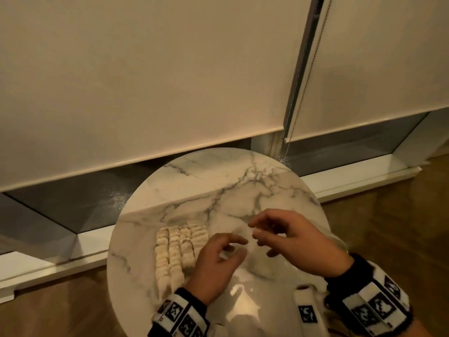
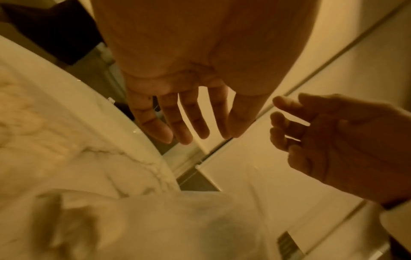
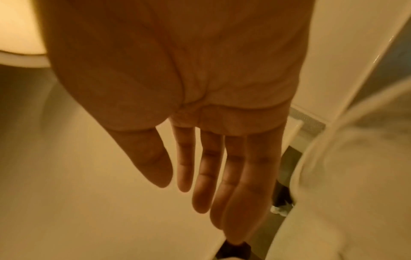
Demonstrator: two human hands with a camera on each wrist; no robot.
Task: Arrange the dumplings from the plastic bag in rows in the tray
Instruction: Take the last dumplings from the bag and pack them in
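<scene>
Several pale dumplings (image 1: 179, 249) lie in close rows on the left part of the round marble table (image 1: 230, 181); I cannot make out a tray's edge under them. A clear plastic bag (image 1: 260, 266) lies crumpled just right of the rows and looks nearly flat. My left hand (image 1: 237, 246) hovers over the bag's left side, fingers loosely bent and holding nothing. My right hand (image 1: 257, 231) hangs over the bag's far side, fingers spread and empty. The wrist views show the bare palms of the left hand (image 2: 213, 130) and the right hand (image 3: 173, 183), with the bag (image 3: 355, 158) blurred alongside.
The table stands close to a window with roller blinds (image 1: 145, 81) and a hanging bead chain (image 1: 291, 122). Wooden floor (image 1: 388, 215) surrounds it. A white strap with a black marker (image 1: 306, 310) lies at the table's near edge. The far half of the marble carries nothing.
</scene>
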